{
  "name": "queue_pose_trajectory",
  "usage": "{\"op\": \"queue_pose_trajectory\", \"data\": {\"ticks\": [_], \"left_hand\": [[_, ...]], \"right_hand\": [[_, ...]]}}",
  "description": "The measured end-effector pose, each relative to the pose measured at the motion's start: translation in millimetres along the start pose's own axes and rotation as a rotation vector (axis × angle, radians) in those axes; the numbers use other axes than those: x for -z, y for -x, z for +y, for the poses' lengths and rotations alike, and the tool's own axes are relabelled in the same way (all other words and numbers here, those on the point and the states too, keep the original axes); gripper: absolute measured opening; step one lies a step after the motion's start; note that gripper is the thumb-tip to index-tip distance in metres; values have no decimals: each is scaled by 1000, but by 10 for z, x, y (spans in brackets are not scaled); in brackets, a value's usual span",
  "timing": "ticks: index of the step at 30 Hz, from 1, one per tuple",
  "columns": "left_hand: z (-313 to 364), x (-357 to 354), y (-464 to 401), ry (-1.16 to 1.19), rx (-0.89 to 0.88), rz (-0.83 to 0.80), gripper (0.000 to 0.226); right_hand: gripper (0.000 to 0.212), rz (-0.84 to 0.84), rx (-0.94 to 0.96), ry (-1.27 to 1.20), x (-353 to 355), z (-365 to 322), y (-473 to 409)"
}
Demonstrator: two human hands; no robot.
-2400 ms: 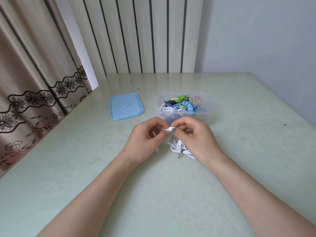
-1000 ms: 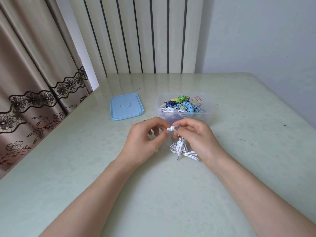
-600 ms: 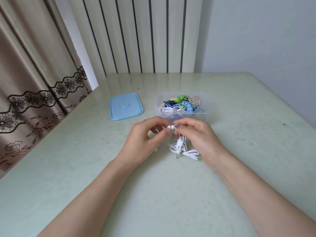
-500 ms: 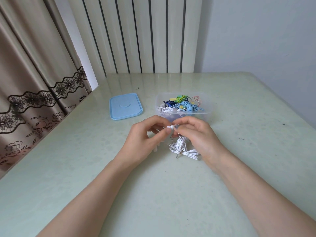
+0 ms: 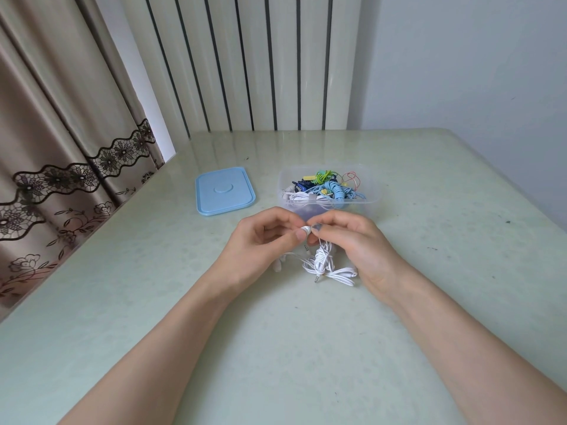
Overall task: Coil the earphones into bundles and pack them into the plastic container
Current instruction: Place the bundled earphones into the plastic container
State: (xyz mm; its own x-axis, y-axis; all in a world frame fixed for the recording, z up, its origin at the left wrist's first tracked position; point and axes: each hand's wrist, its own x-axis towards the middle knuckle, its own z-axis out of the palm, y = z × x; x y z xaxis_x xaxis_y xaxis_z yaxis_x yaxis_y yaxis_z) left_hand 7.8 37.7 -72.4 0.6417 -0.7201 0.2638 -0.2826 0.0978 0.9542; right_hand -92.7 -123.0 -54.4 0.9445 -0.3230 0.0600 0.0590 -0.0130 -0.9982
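Note:
White earphones (image 5: 322, 265) hang in a loose tangle from between my hands down to the table, with the jack plug lying at the bottom. My left hand (image 5: 260, 250) pinches a white earbud between thumb and forefinger. My right hand (image 5: 352, 243) pinches the cord right beside it, fingers curled. Just behind my hands stands the clear plastic container (image 5: 372, 191), open, holding several coiled earphones in white, blue, green and red.
The light blue lid (image 5: 225, 194) lies flat to the left of the container. A pale green table (image 5: 306, 348) spreads all round. A curtain hangs at the left edge and a ribbed radiator stands behind the table.
My hands have stayed nearly in place, still pinching the earbud end. The hanging white cord has shifted slightly and more of it lies spread on the table to the right.

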Motion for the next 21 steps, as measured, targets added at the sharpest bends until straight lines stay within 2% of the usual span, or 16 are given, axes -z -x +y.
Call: {"op": "queue_pose_trajectory", "data": {"ticks": [11, 16, 18, 20, 21], "left_hand": [[15, 13, -4, 20, -2, 2, 12], [-1, -7, -8, 3, 15, 35, 7], [-14, -1, -7, -8, 9, 82, 4], [-11, -6, -4, -40, -1, 122, 5], [-7, -11, -2, -56, -7, 135, 5]], "right_hand": [[12, -4, 2, -7, 0, 11, 0], [14, 18, -8, 17, -23, 14, 1], [13, 132, 54, 163, -36, 42, -16], [4, 327, 182, 426, -17, 47, -22], [7, 378, 223, 569, 4, 35, -13]]}}
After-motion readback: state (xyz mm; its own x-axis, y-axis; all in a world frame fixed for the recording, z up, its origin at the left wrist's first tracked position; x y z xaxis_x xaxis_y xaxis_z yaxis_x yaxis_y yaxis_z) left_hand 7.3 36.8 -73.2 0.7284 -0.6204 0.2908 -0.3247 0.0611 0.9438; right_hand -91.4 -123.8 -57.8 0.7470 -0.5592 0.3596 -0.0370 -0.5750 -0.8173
